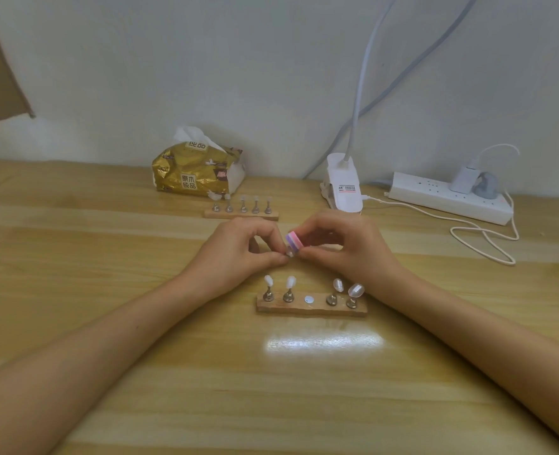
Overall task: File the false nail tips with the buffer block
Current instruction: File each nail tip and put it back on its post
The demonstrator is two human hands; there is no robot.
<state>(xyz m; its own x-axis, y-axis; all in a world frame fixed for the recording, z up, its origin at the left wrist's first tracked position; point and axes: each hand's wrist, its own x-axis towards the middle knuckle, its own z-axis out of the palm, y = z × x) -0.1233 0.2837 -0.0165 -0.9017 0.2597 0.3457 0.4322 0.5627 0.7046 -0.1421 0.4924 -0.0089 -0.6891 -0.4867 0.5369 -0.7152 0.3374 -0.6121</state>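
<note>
My right hand grips a small pink and purple buffer block above the table. My left hand pinches a clear false nail tip on its small stand, right under the block's lower end. Block and tip touch. In front of my hands lies a wooden holder bar carrying several metal stands with nail tips; its middle spot shows only a bare round disc. A second wooden holder with several stands sits farther back.
A gold tissue pack stands at the back by the wall. A white clip lamp base and a white power strip with plugs sit at the back right, with a white cable looping over the wooden table.
</note>
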